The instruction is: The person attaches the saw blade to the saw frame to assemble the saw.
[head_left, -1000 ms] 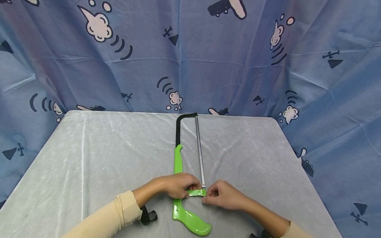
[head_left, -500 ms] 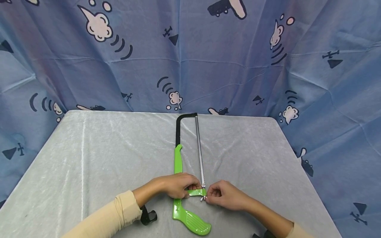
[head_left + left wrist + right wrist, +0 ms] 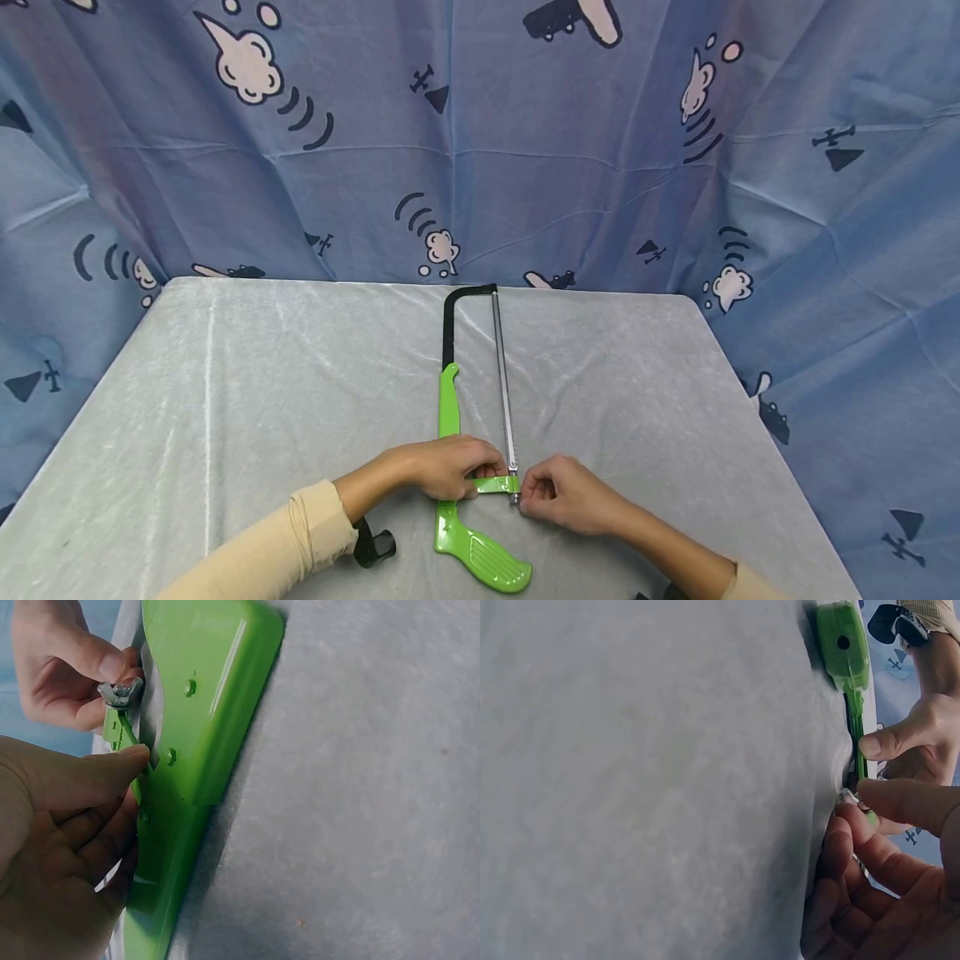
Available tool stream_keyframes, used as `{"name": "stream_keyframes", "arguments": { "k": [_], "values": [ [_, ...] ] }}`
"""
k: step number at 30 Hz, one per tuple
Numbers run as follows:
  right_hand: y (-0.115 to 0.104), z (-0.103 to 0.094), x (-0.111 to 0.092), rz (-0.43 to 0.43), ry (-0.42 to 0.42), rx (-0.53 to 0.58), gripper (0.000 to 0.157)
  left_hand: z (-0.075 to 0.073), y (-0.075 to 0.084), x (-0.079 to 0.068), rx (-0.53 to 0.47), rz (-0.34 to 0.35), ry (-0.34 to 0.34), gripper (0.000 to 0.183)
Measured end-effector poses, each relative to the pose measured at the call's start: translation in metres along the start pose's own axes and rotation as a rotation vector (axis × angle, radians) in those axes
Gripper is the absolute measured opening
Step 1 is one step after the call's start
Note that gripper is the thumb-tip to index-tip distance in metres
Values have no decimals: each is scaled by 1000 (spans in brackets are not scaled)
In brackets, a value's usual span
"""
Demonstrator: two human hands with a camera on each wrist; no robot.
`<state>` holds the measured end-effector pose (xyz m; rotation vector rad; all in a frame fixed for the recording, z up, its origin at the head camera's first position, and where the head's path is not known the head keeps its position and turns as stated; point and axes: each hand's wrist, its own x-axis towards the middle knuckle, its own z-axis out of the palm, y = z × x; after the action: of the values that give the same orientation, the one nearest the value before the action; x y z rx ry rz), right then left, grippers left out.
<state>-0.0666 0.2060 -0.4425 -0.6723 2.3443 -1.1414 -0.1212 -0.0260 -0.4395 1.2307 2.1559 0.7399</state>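
Note:
A hacksaw [image 3: 448, 404] with a green and black frame lies on the table, handle [image 3: 491, 562] toward me. Its silvery blade [image 3: 504, 379] runs along the right side. My left hand [image 3: 450, 467] pinches the short green arm that joins frame and blade, thumb on the near side. At that arm's end sits a metal wing nut [image 3: 120, 694]. My right hand [image 3: 570, 497] holds the wing nut between thumb and index finger, seen in the right wrist view, its other fingers curled. The fingertips partly cover the nut [image 3: 847, 796] there.
The table wears a pale grey velvety cloth [image 3: 322, 375]. Behind and beside it hangs a blue patterned curtain [image 3: 375, 167]. A black wrist device [image 3: 373, 545] sits below my left cuff.
The wing nut has turned: its wing pointed out to the left half a second ago and now stands in line with the blade. My right fingers shifted slightly; the left hand stayed put.

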Motion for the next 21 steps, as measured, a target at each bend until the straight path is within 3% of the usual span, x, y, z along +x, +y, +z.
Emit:
{"name": "stream_keyframes", "arguments": {
  "k": [12,21],
  "values": [
    [-10,8,4,69,86,-77,36,0,1,0,7,1,3,34],
    [-8,9,6,93,94,-97,37,0,1,0,1,7,5,34]
  ]
}}
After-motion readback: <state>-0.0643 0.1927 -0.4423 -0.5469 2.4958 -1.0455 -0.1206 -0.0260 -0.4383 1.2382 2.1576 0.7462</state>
